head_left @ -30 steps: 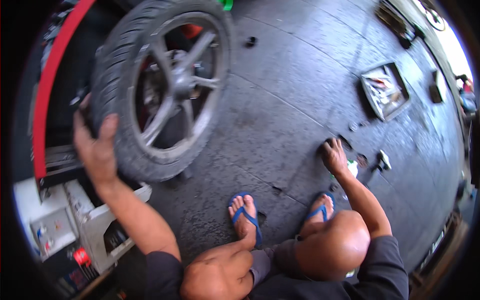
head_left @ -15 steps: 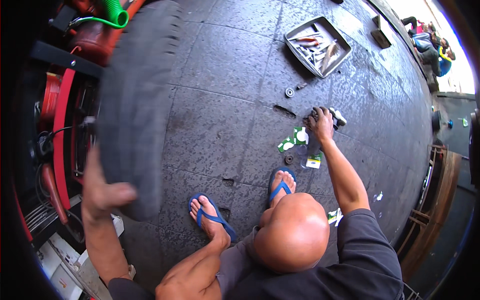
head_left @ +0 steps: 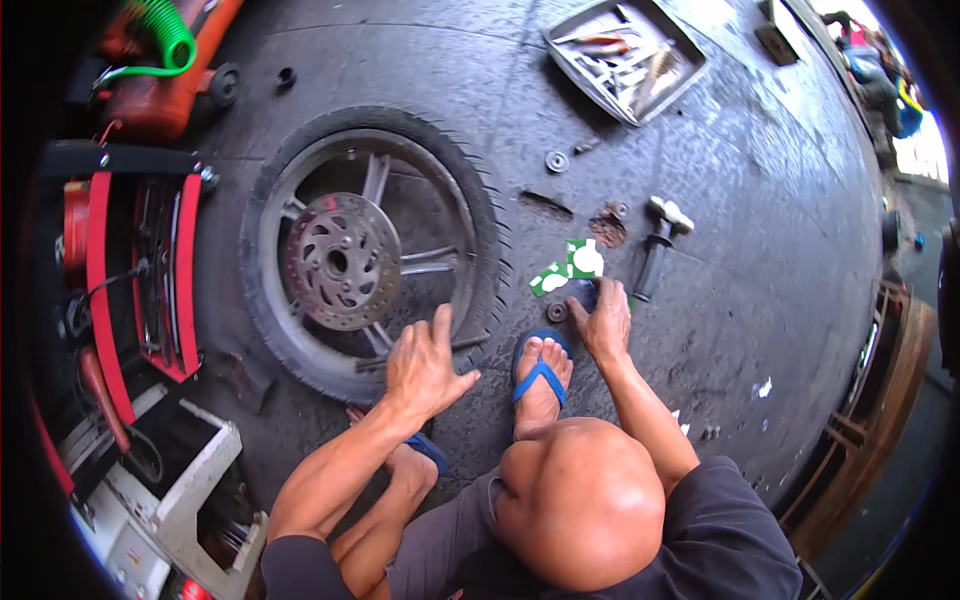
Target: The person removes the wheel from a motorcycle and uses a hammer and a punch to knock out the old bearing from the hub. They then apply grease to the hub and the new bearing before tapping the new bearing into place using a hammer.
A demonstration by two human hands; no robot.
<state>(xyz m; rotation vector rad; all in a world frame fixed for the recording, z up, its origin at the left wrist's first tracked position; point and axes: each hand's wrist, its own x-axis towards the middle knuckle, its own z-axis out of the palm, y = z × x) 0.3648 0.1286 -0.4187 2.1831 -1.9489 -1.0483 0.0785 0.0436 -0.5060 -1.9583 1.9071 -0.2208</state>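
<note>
A wheel (head_left: 370, 250) lies flat on the floor, brake disc (head_left: 340, 260) upward. Above its near rim is my left hand (head_left: 420, 365), fingers apart, holding nothing; a dark bar (head_left: 470, 343) crosses the rim beside it. My right hand (head_left: 605, 325) is open over the floor, thumb apart from the bent fingers, next to green-and-white packets (head_left: 585, 258) and a small bearing (head_left: 556, 312). A hammer (head_left: 655, 250) with a black handle lies farther right. A second small round part (head_left: 557, 161) rests beyond the wheel.
A metal tray of tools (head_left: 625, 60) sits ahead. At left stand red-and-black equipment (head_left: 120, 290), a green coiled hose (head_left: 175, 40) and a pale metal frame (head_left: 190, 490). Wooden boards (head_left: 870, 420) line the right edge; several people (head_left: 880, 90) are at far right.
The wheel, earlier held upright by my left hand, now lies flat and that hand has let go. My right hand has moved from beside the hammer nearer to my foot.
</note>
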